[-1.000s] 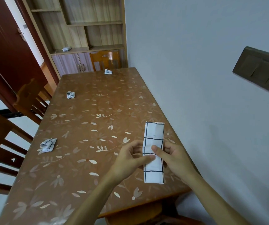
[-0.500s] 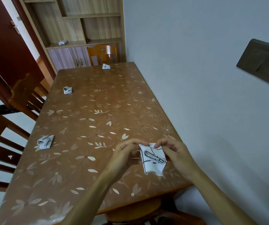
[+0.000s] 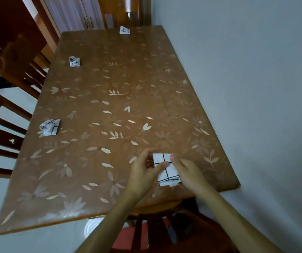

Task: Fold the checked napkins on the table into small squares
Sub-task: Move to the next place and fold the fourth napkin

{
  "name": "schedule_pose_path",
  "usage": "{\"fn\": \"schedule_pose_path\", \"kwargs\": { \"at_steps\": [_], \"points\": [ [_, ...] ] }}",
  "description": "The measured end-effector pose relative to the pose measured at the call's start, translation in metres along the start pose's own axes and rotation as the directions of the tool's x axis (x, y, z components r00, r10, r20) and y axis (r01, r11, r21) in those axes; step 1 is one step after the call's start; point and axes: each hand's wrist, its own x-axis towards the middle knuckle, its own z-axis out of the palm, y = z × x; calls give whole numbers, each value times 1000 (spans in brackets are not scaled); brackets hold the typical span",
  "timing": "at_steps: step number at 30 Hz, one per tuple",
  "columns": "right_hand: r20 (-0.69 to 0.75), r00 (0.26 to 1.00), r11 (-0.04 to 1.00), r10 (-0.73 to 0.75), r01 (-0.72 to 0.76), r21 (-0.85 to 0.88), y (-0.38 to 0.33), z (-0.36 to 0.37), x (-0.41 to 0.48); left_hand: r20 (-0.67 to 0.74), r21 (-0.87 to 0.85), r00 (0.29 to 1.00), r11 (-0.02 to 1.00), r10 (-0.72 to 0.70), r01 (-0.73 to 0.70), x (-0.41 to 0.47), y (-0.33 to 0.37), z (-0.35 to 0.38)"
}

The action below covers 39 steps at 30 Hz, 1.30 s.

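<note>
A white napkin with black checks lies folded to a short rectangle near the table's front right edge. My left hand pinches its left side, thumb lying across the cloth. My right hand grips its right side, fingertips at the top right corner. Three more checked napkins sit bunched on the brown flower-patterned table: one at the left edge, one further back on the left, one at the far end.
A grey wall runs along the table's right side. Wooden chairs stand at the left, at the far end, and under the near edge. A wooden cabinet stands beyond the table.
The long napkin strip was lifted and folded in half; it now lies flat as a short rectangle under both hands. The camera has tilted downward.
</note>
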Motion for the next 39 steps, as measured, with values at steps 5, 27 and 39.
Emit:
{"fn": "schedule_pose_path", "kwargs": {
  "at_steps": [5,27,39],
  "points": [
    [-4,1000,977,20,-20,-214,48,22,41,-49,0,993,994,-107,107,10,-42,-7],
    [135,881,634,-453,425,-646,109,71,98,188,906,891,276,412,-319,-4,-175,-10],
    [267,876,398,-401,429,-811,155,53,68,253,926,948,233,195,-295,-24,-175,-25]
  ]
}}
